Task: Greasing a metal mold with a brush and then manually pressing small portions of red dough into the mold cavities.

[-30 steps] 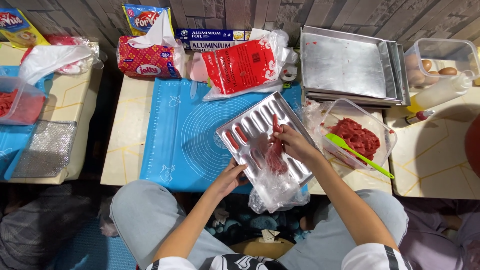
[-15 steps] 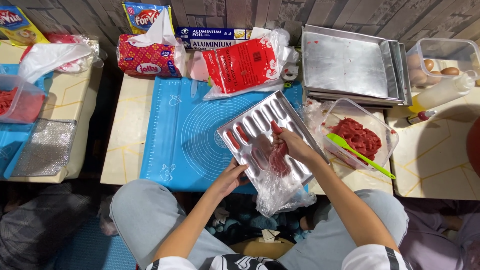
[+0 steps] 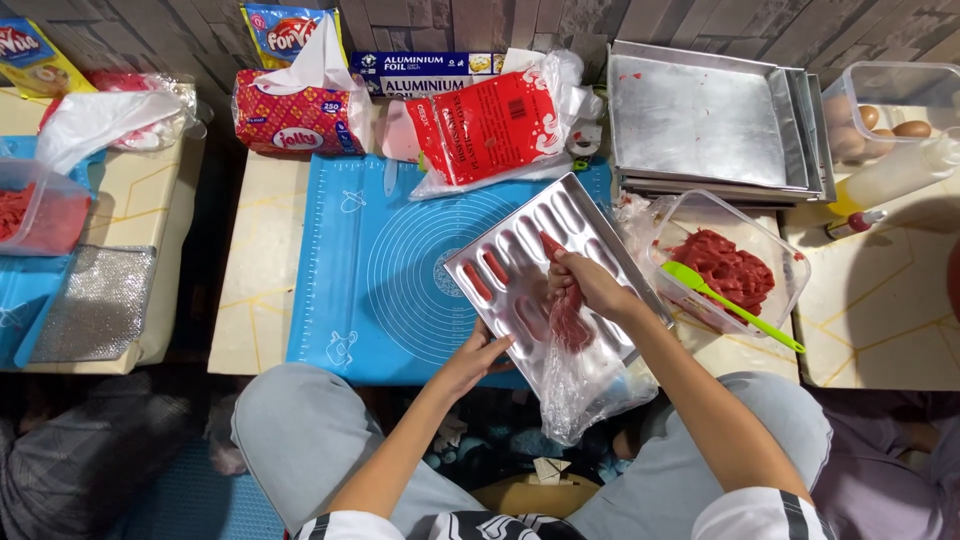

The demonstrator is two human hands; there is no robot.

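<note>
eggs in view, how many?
3 eggs, all in the clear tub at top right: one by its right wall, one mid, one lower left. More may be hidden.
</note>
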